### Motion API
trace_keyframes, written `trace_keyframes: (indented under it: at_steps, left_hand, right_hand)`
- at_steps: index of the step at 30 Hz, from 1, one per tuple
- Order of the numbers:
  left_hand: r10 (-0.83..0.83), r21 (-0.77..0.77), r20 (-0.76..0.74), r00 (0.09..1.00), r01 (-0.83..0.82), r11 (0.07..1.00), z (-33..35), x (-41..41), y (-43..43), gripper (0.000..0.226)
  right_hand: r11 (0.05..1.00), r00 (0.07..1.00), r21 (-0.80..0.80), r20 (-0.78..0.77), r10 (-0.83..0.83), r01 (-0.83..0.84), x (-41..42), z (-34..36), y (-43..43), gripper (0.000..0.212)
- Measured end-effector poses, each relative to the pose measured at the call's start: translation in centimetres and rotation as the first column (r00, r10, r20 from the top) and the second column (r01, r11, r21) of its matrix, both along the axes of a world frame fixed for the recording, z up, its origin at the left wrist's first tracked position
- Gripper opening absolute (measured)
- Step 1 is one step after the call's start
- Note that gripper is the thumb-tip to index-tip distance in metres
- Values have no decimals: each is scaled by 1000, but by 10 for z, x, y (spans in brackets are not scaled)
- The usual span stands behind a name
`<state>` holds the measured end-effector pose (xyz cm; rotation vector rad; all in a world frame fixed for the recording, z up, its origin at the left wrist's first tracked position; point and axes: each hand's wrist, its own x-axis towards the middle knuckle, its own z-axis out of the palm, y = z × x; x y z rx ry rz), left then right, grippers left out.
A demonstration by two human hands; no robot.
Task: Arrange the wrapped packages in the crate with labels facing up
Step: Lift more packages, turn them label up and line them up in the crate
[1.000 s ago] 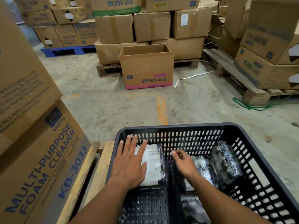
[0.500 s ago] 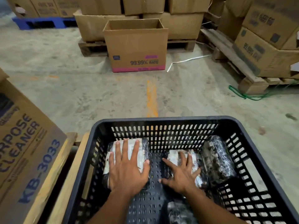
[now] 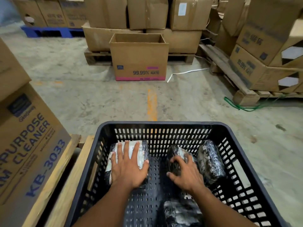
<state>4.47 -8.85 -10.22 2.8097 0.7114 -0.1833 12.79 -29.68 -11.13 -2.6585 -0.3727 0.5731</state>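
Note:
A black slotted plastic crate (image 3: 164,124) fills the lower middle of the head view. Inside at the far left lies a wrapped package (image 3: 141,153) with its white label up; my left hand (image 3: 129,167) rests flat on it, fingers spread. My right hand (image 3: 185,172) curls around a second wrapped package (image 3: 176,152) in the middle, which is tilted with dark wrap showing. A third package (image 3: 209,159) leans against the right wall, no label visible. Another package (image 3: 180,212) lies near the front under my right forearm.
A stack of "Multi-purpose foam cleaner" cartons (image 3: 31,140) stands close on the left, on a wooden pallet (image 3: 77,163). An open carton (image 3: 139,58) sits on the concrete floor ahead, with pallets of boxes behind it and at the right (image 3: 262,51). A green strap (image 3: 242,107) lies on the floor.
My right hand went from lying flat on the middle package to curling around it, and that package has tipped onto its edge. My left hand still presses the left package.

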Motion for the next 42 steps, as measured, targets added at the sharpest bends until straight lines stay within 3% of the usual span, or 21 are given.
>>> trace_keyframes:
  at_steps: [2,5,8,13,16,19,20,22,26,29,32,35,38,40,42]
  left_hand:
    - [-4,-58,-29,1000,2,998,5,2,0,83]
    - [23,-147,-32,999,-28,989,17,5,-2,81]
    - [101,-261,35,994,-89,961,27,5,-12,79]
    - [177,-457,204,963,-66,887,42,0,-47,75]
    - [313,-711,213,926,-73,699,60,6,-63,73]
    - [427,-935,101,898,-60,349,77,14,-68,82]
    - [452,-969,60,890,-56,240,80,16,-67,86]
    - [498,-990,14,867,-58,128,83,15,-60,93]
    - [509,-997,-20,860,-58,58,87,9,-35,80]
    - [515,-1000,1,857,-7,12,99,10,-29,60]
    - [662,-998,15,749,-26,51,103,13,-38,47]
    - [696,-999,-37,717,-34,-17,97,11,-42,42]
    - [736,-999,-23,676,18,-49,94,9,-33,62]
    - [712,-996,-20,702,46,-74,98,9,-28,82]
    - [687,-997,-32,726,28,-76,100,12,-29,93]
  right_hand:
    - [999,999,34,2,-33,33,-4,6,-4,52]
    - [938,981,287,-41,-191,195,-3,18,-13,42]
    - [787,929,496,-143,-342,367,4,32,-32,32]
    - [490,810,666,-323,-489,562,15,56,-47,14]
    - [326,771,721,-451,-450,612,23,72,-46,14]
    - [231,766,739,-552,-329,632,27,83,-45,15]
    - [225,765,735,-582,-275,640,27,86,-45,17]
    - [252,758,716,-628,-175,651,27,89,-45,24]
    - [316,768,720,-638,-48,618,31,99,-42,47]
    - [352,794,738,-608,-25,576,28,105,-33,48]
    - [250,780,741,-613,-127,623,20,103,-19,42]
    - [196,751,726,-647,-131,660,17,104,-14,46]
    - [374,782,715,-621,-47,590,22,117,-20,54]
    - [496,802,701,-597,13,513,25,123,-20,57]
    - [504,820,709,-572,0,494,26,122,-15,55]
